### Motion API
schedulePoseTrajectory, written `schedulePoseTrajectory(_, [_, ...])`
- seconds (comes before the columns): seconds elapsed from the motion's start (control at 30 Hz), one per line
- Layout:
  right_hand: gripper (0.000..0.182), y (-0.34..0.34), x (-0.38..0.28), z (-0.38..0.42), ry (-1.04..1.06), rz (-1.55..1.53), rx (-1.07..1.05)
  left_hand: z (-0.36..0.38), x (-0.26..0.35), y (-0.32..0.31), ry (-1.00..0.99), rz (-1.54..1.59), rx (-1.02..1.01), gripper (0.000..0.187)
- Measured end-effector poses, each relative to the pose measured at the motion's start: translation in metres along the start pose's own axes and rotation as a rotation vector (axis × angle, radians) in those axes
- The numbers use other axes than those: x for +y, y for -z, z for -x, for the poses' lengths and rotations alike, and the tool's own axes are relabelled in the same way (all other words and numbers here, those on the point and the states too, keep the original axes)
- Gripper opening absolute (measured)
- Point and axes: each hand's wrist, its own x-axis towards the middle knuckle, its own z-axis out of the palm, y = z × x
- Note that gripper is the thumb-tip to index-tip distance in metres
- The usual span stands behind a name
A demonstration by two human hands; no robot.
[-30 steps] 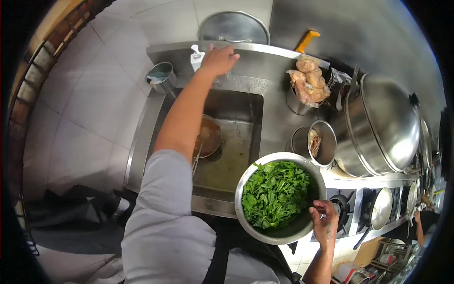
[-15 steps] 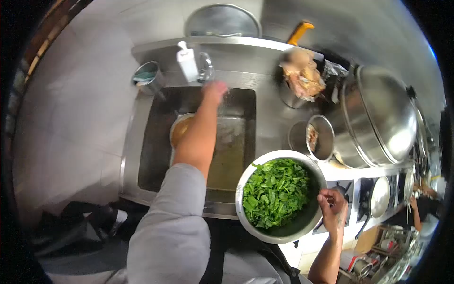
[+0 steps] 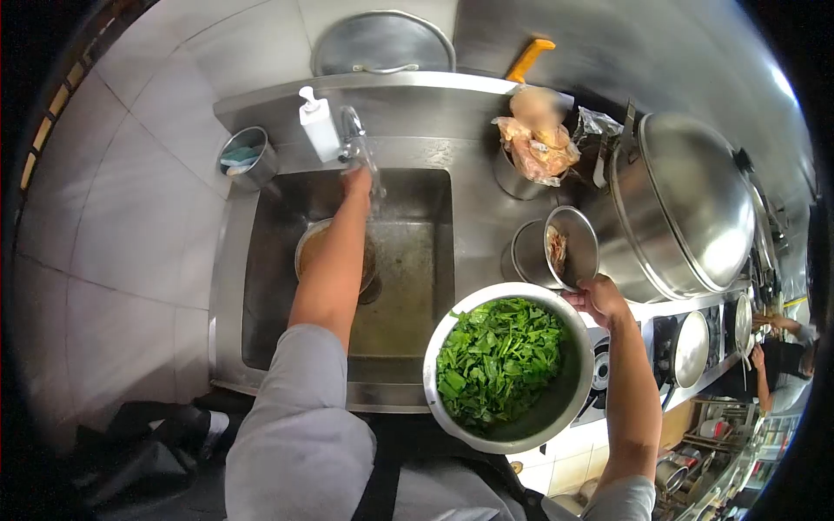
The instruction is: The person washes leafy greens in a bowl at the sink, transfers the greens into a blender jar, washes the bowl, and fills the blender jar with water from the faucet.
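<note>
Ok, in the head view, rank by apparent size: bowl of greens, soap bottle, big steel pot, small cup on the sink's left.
1. Big steel pot
2. Bowl of greens, nearer the camera, so this order is unsure
3. Small cup and soap bottle look alike

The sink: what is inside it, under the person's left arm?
Inside the sink a round bowl with brownish contents lies, partly covered by the arm; the left hand meets running water.

walls: pale tiled wall (image 3: 148, 182) | counter: stainless steel counter (image 3: 486, 187) | floor: dim, dark

sink basin (image 3: 408, 286) open right of the arm; pot (image 3: 334, 252) fills left | counter crowded: steel cups (image 3: 556, 252); big lid (image 3: 695, 208)
</note>
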Motion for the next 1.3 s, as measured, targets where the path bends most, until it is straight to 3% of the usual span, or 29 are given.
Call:
schedulePoseTrajectory(0.07, [0.032, -0.024, -0.022, -0.001, 0.007, -0.046, -0.012, 0.074, 0.034, 0.014, -0.02, -0.011, -0.082, 0.04])
schedulePoseTrajectory(0.13, [0.034, -0.034, -0.03, -0.021, -0.027, -0.074, -0.096, 0.098, 0.013, -0.005, -0.051, -0.012, -0.229, 0.042])
schedulePoseTrajectory(0.17, [0.034, -0.041, -0.035, -0.032, -0.041, -0.084, -0.143, 0.121, 0.012, -0.006, 0.016, -0.06, -0.52, 0.068])
schedulePoseTrajectory(0.2, [0.034, -0.053, -0.044, -0.039, -0.037, -0.077, -0.151, 0.147, 0.011, -0.015, 0.147, -0.037, -0.61, 0.083])
schedulePoseTrajectory(0.27, [0.034, -0.083, -0.059, -0.05, 0.022, -0.119, -0.156, 0.175, 0.002, -0.03, 0.375, 0.016, -0.868, 0.094])
schedulePoseTrajectory(0.33, [0.036, -0.101, -0.065, -0.079, 0.001, -0.134, -0.14, 0.204, 0.007, -0.04, 0.5, 0.294, -0.879, 0.094])
schedulePoseTrajectory(0.43, [0.036, -0.145, -0.082, -0.099, -0.002, -0.196, -0.035, 0.193, 0.01, -0.043, 0.321, 0.473, -0.775, 0.089])
schedulePoseTrajectory(0.53, [0.037, -0.171, -0.095, -0.123, 0.094, -0.248, 0.048, 0.158, -0.004, -0.036, 0.33, 0.705, -0.644, 0.075])
schedulePoseTrajectory(0.6, [0.035, -0.186, -0.102, -0.141, 0.106, -0.367, 0.058, 0.134, -0.021, -0.017, 0.226, 0.502, -0.542, 0.062])
schedulePoseTrajectory(0.67, [0.034, -0.206, -0.113, -0.14, 0.17, -0.407, 0.059, 0.115, -0.021, 0.01, 0.21, 0.437, -0.219, 0.039])
schedulePoseTrajectory(0.77, [0.034, -0.215, -0.114, -0.149, 0.247, -0.532, -0.003, 0.074, 0.0, 0.037, 0.164, 0.393, -0.013, 0.031])
schedulePoseTrajectory(0.87, [0.04, -0.218, -0.107, -0.158, 0.255, -0.566, -0.117, 0.047, 0.021, 0.044, 0.158, 0.277, 0.026, 0.03])
schedulePoseTrajectory(0.93, [0.05, -0.216, -0.112, -0.136, 0.162, -0.246, -0.069, 0.032, 0.026, 0.039, 0.172, 0.191, 0.015, 0.03])
schedulePoseTrajectory(0.97, [0.05, -0.213, -0.115, -0.119, 0.164, -0.247, -0.061, 0.023, 0.021, 0.034, 0.085, 0.098, -0.03, 0.031])
schedulePoseTrajectory(1.03, [0.057, -0.206, -0.118, -0.072, 0.284, 0.201, -0.015, -0.002, 0.011, 0.025, 0.006, 0.0, -0.083, 0.033])
schedulePoseTrajectory(1.13, [0.052, -0.173, -0.115, 0.004, 0.486, 0.472, -0.008, -0.016, 0.007, 0.02, -0.086, -0.135, -0.072, 0.037])
schedulePoseTrajectory(1.17, [0.048, -0.16, -0.11, 0.031, 0.535, 0.552, 0.022, 0.002, 0.025, 0.027, 0.02, 0.02, -0.068, 0.039])
schedulePoseTrajectory(1.2, [0.044, -0.152, -0.105, 0.061, 0.516, 0.421, 0.022, 0.013, 0.035, 0.029, 0.123, 0.173, -0.065, 0.043])
schedulePoseTrajectory(1.27, [0.04, -0.117, -0.082, 0.105, 0.506, 0.354, 0.124, -0.048, -0.014, 0.02, -0.112, -0.041, 0.015, 0.055])
schedulePoseTrajectory(1.3, [0.04, -0.106, -0.075, 0.129, 0.468, 0.297, 0.166, -0.017, 0.014, 0.031, -0.134, -0.268, 0.106, 0.063])
